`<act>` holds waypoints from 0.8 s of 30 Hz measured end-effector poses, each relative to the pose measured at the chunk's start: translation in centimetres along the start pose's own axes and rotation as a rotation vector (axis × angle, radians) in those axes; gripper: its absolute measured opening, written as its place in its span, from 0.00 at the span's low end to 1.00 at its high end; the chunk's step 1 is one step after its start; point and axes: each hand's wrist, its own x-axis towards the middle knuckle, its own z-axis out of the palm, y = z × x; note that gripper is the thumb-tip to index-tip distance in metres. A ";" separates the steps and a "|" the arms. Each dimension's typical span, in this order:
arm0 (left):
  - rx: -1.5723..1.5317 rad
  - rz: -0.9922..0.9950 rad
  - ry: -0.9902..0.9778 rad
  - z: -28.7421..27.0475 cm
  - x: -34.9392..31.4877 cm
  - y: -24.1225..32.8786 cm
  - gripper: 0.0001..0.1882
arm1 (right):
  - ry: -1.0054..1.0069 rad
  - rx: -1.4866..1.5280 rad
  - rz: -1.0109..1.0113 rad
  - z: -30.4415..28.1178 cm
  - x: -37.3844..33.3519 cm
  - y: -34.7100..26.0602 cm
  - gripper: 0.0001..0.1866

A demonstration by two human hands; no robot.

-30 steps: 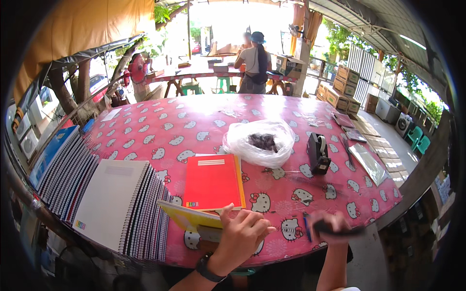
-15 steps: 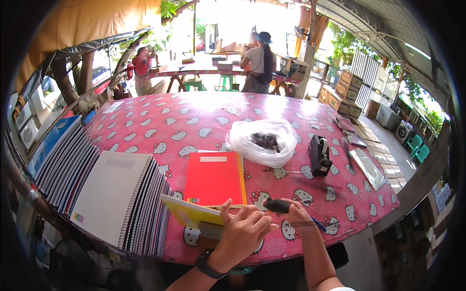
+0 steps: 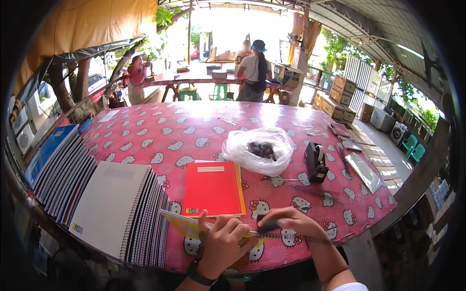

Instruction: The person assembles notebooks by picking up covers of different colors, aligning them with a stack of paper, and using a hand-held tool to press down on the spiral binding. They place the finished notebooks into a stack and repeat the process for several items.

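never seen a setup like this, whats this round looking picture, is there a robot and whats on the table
There's no robot: these are a person's bare hands. A wide fisheye camera worn on their head looks down, so straight edges bend.

The left hand holds a yellow notebook. The right hand holds a small dark object, hard to identify, close to a thin wire coil.

The pink patterned table also bears a red notebook, stacked spiral notebooks at left, a plastic bag with dark contents, and a black tape dispenser.
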 end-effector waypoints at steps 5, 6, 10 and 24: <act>0.078 -0.022 0.082 -1.2 -0.2 -0.5 0.14 | 0.031 -0.121 0.138 0.4 0.6 -1.3 0.26; 0.079 -0.043 0.043 -1.2 -0.6 -0.8 0.14 | -0.040 0.157 0.038 0.7 0.5 -0.9 0.23; 0.043 -0.056 0.027 -0.9 -0.5 -1.1 0.15 | 0.114 -0.433 0.256 -0.9 1.3 0.0 0.27; 0.096 -0.094 0.097 -1.5 -0.7 -2.1 0.16 | 0.137 -0.704 0.273 -0.1 4.0 -0.1 0.22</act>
